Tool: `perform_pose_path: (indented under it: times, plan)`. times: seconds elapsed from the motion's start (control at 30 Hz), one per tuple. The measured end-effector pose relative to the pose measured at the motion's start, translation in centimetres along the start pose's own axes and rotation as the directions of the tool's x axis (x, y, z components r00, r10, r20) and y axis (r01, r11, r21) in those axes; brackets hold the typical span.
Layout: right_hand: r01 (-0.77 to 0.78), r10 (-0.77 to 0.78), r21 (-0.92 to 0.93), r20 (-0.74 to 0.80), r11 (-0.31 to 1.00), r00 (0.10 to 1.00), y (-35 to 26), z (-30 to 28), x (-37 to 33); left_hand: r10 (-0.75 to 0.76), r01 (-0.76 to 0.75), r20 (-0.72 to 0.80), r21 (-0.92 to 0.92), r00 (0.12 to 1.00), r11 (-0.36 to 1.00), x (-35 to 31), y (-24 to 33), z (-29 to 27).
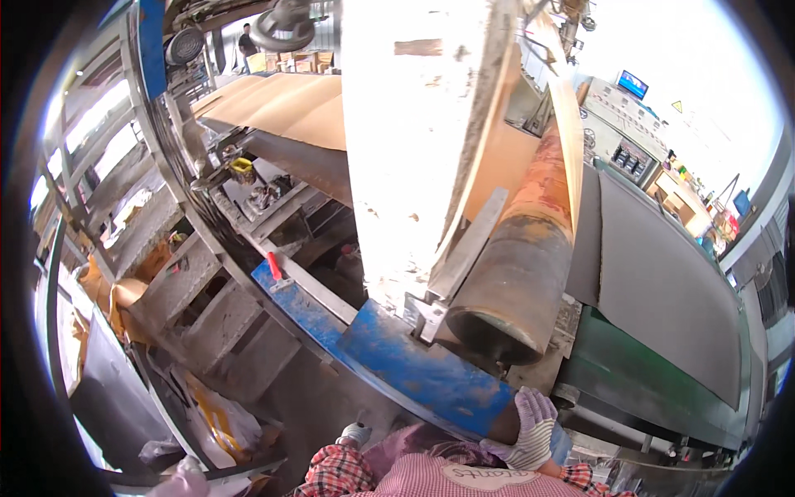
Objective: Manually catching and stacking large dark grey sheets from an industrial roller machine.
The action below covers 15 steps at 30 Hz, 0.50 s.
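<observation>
My right hand (532,431), in a striped knit glove, is at the end of a scuffed blue metal beam (431,373). Its fingers are stretched out and pressed together, with nothing gripped in them. Further left and lower, my left hand (356,433) hangs beside the beam in a pale glove; its fingers are mostly hidden. Above the right hand lies a large dark roller (517,273) with a rust-red far section. A red-handled scraper (274,269) rests on the beam's left part.
Brown sheet material (281,103) runs over the machine at the back left. On the right, a wide grey sheet (662,282) covers a green machine bed (638,373). Metal steps (224,323) descend at left. A control cabinet (621,128) and a distant person (247,45) stand behind.
</observation>
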State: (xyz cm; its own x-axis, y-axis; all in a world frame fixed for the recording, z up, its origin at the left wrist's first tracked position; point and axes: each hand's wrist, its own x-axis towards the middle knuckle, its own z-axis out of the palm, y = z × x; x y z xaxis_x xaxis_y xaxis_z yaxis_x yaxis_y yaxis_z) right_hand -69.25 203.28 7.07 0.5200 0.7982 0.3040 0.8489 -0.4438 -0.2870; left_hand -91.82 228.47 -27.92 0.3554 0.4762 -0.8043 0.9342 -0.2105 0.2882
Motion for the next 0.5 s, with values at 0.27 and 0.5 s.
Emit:
perform_pose_path:
  times: [0.27,0.5]
  plan:
    - [0.028,-0.019,-0.084,0.116,0.996,0.993,-1.3,-1.1,0.9,0.010,-0.047,-0.113,-0.323,0.994,0.945,-2.8,-1.2,-1.9]
    - [-0.629,0.043,0.717,0.669,-0.299,0.742,-6.9,2.3,2.5,0.295,-0.362,-0.317,-0.926,0.901,0.111,-10.0,4.0,-16.2]
